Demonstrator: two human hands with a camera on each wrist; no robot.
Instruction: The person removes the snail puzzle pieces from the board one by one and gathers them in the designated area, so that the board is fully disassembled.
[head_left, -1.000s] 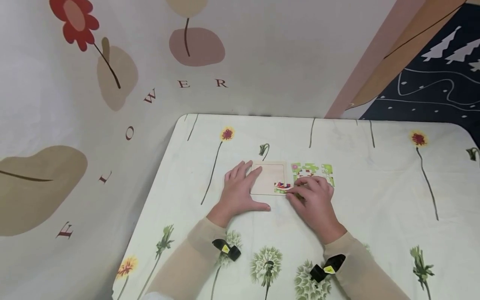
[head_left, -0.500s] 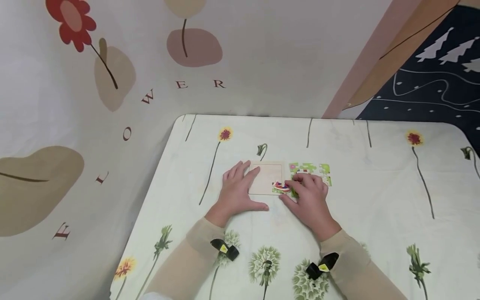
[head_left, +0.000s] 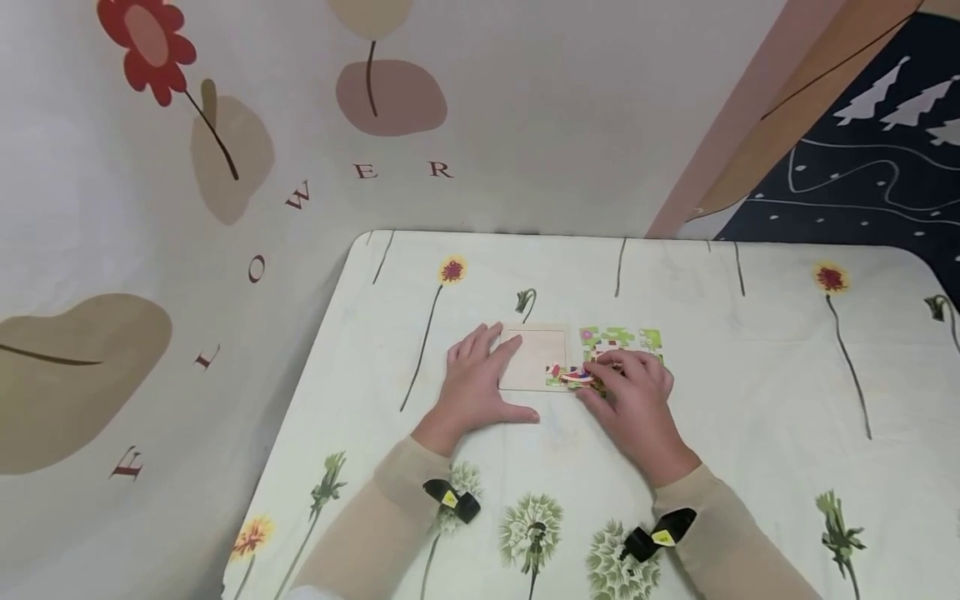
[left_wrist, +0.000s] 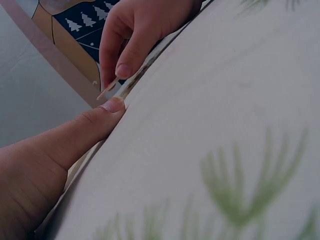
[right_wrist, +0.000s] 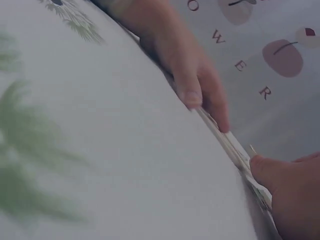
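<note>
The left hand (head_left: 480,379) lies on the left side of a shallow wooden puzzle tray (head_left: 534,354), fingers spread and thumb stretched out near the front edge. Between thumb and fingertips, the right hand (head_left: 633,408) pinches a colourful puzzle piece (head_left: 577,377) at the tray's lower right corner. Seen from the left wrist, this puzzle piece (left_wrist: 106,90) is thin and tilted above the tray. Beside it, another small patterned piece (head_left: 555,375) shows inside the tray's corner. The right wrist view has the left hand (right_wrist: 192,75) at the tray's edge.
Right of the tray lies a green patterned group of puzzle pieces (head_left: 621,335), partly covered by the right hand. The table (head_left: 750,375) has a white flower-print cloth. Behind it rises a printed curtain (head_left: 525,167). Each wrist wears a black camera.
The right hand shifted slightly left, then back right with its piece, uncovering the small piece in the tray's corner. The left hand keeps its place on the tray.
</note>
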